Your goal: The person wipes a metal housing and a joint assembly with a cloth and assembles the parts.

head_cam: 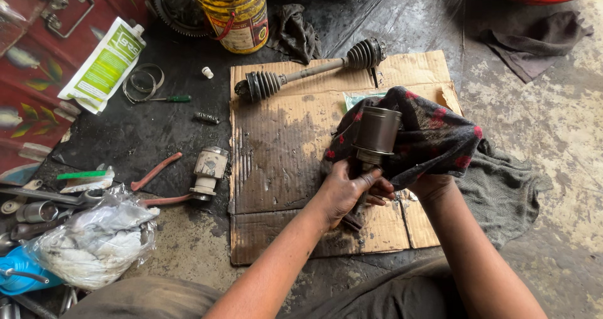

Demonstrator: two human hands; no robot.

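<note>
From my remote seat, nearest to me the left hand has its grip wrapped tight around the stem of a metal joint housing, holding it upright over the stained cardboard sheet on the floor. The right hand is tucked under a dark rag with red spots, which is pressed against the side of the housing's cup (I cannot tell how that grip is set, since the cloth hides the fingers). A grey cloth lies beneath and to the right of the rag. Off to the left on the dark floor I see red-handled pliers, a pale cylindrical part touching them, and a crumpled plastic bag. Farther out, an axle shaft with two rubber boots lies across the cardboard's far edge. Beyond it stands a yellow bucket, with a white and green tube well to its left.
</note>
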